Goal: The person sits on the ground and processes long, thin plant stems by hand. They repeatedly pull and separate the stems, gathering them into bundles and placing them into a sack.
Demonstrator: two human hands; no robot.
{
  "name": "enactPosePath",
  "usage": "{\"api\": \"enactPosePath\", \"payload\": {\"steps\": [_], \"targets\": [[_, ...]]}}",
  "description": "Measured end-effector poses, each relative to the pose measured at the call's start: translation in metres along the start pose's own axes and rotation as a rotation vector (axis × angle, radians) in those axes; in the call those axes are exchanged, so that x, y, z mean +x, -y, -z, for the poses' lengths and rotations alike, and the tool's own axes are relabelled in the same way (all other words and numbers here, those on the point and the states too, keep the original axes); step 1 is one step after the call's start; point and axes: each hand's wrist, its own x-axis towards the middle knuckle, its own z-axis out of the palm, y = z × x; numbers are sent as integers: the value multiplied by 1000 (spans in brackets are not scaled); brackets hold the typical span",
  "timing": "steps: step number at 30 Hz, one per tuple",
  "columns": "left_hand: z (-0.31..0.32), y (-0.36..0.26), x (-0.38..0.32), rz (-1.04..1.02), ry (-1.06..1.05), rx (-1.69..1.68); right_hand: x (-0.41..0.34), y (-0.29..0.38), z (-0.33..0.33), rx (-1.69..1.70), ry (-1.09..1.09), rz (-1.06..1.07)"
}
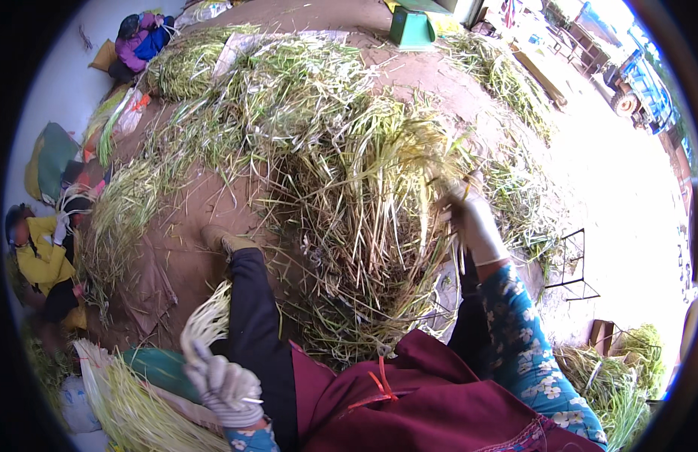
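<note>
My left hand (pixel 227 387), in a whitish knit glove, is closed around a bundle of pale plant stems (pixel 208 316) beside my left leg. The stems fan upward and away from the fist. My right hand (pixel 478 223), gloved too, reaches out over the right side of a heap of long stalks and leaves (pixel 377 214) between my legs. Motion blurs its fingers and the yellowish leaves just beyond them, so whether it grips any of them is unclear. Next to my left forearm lies a larger bundle of pale green stems (pixel 151 407).
A person in yellow (pixel 44 257) sits at the left, another in purple (pixel 131 48) at the far left, each handling pale strands. A green scale-like box (pixel 413 28) stands at the back. A metal frame (pixel 574 263) and more stalks (pixel 614 373) lie to the right.
</note>
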Motion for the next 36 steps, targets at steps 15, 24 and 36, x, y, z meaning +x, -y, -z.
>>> {"api": "enactPosePath", "payload": {"steps": [15, 24, 36], "targets": [[-25, 34, -26, 139, 50, 97, -109, 46, 15, -157, 208, -116], [-1, 73, -32, 375, -230, 184, -144, 31, 0, -22, 438, -91], [58, 95, -18, 486, -457, 375, -185, -56, -85, -179, 812, -304]]}}
